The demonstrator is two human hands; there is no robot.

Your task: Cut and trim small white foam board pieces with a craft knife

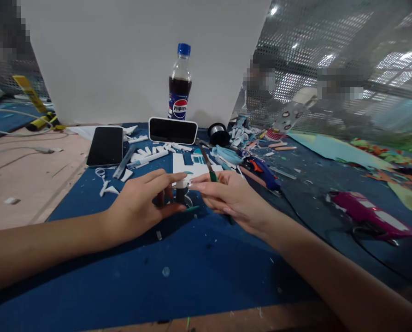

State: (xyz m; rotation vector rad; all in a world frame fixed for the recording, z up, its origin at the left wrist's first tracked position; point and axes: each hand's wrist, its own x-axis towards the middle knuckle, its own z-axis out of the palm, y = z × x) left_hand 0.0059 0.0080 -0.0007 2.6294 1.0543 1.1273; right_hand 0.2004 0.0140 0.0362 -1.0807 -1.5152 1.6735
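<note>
In the middle of the head view, my left hand [140, 198] is closed around a small upright piece [180, 193], dark below with a white top. Its thumb lies low by a thin green edge, and the index finger reaches over the top. My right hand [228, 196] is closed on a slim tool [206, 159] with a brownish blade and a green handle, the blade pointing up and away. The right thumb and index fingertips meet at the white top, touching or nearly so. Just behind lies a white sheet [179, 162] with teal marks.
A phone [173, 131] leans before a cola bottle [180, 92]; another phone [105, 146] lies left. White foam offcuts [150, 154] and a wire spool [219, 134] sit behind the hands. To the right are a blue glue gun [263, 171] and a corded magenta device [370, 214].
</note>
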